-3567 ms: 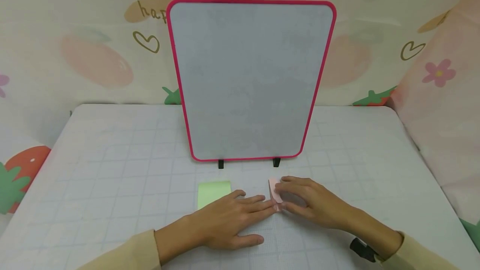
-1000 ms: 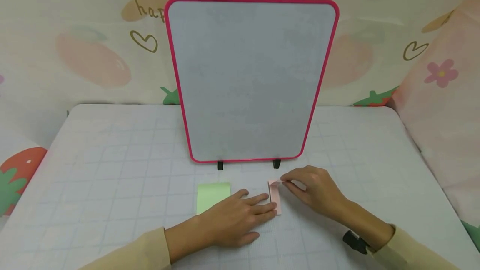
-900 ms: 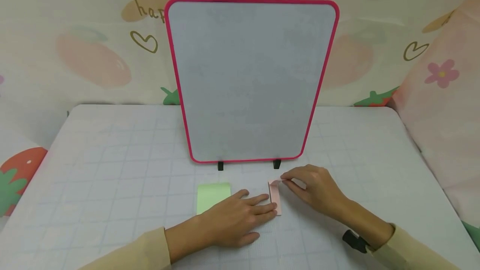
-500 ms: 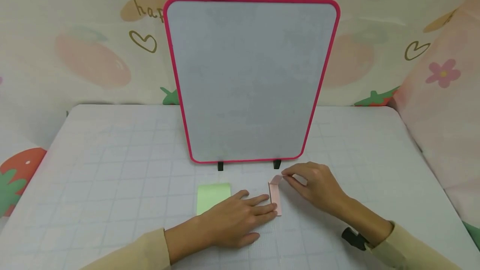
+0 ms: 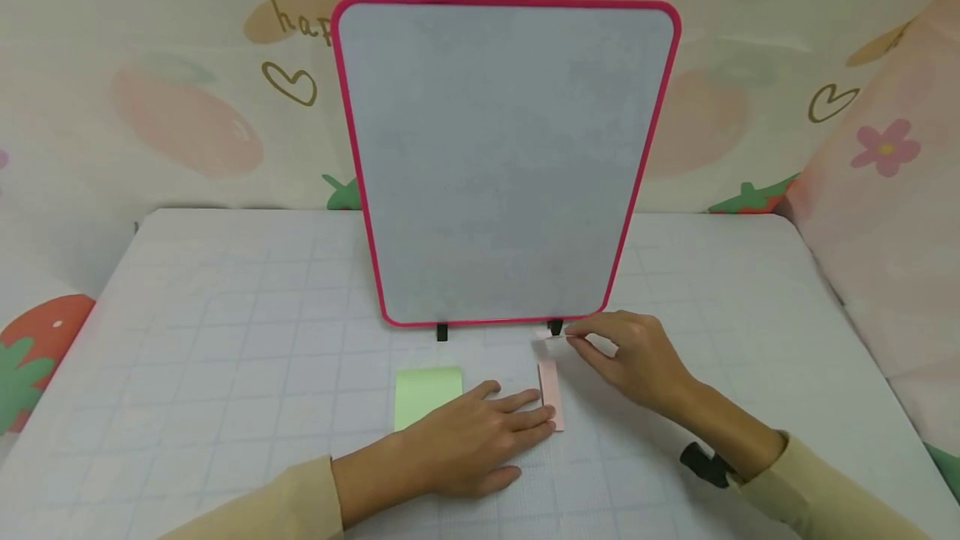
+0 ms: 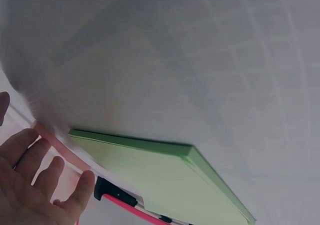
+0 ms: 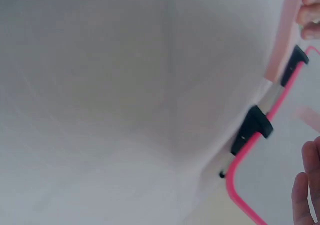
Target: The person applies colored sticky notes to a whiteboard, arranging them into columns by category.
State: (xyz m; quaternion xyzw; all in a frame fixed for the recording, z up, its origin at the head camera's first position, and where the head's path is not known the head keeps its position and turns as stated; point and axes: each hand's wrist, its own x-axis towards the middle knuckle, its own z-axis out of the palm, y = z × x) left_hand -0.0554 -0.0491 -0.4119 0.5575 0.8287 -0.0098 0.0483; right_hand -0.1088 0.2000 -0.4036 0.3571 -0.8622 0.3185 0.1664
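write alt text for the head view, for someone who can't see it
A person's right hand pinches a pale pink slip while the left hand touches a narrow pink pad. A green pad lies to its left; a pink-framed whiteboard stands behind.

Showing bright pink around the whiteboard (image 5: 502,157), pale green on the notepad (image 5: 427,394) and light pink on the paper strip (image 5: 550,382) before it, strawberry print on cloth (image 5: 180,7) behind.

soft light in the head view, faint shadow below the right hand (image 5: 643,359). wrist views run dim, the pink slip (image 7: 311,118) blurred!
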